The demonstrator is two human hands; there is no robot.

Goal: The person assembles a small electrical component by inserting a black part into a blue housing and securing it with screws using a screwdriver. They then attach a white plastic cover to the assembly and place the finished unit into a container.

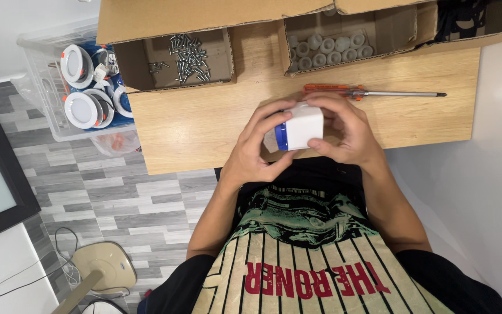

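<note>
1. Head view, looking straight down: a person sits at a light wooden table [204,125], and both hands meet over its near edge, just in front of the body.
2. The left hand [254,154] and the right hand [344,131] together hold 1 small white box with a blue end [302,128]. It is lifted a little above the table rather than resting on it.
3. The left hand wraps the blue end, thumb below and fingers curled over the top. The right hand closes on the white end from the opposite side. Both grips are closed on the box, which seems to steady it from 2 sides while the fingertips work at it.
4. Just beyond the hands lies a screwdriver with an orange handle [335,90], its shaft pointing to the right, within easy reach but touched by neither hand.
5. Farther back stand 2 open cardboard boxes. The left one [135,67] holds loose silver screws [188,57]. The right one [390,29] holds rows of small white round parts [327,49].
6. Off the table's left edge, a clear plastic bin [36,96] sits on the grey wood-pattern floor [106,192], holding round white fittings [82,109].
7. At the bottom left, a beige fan base [103,264] with its cord stands on the floor.
</note>
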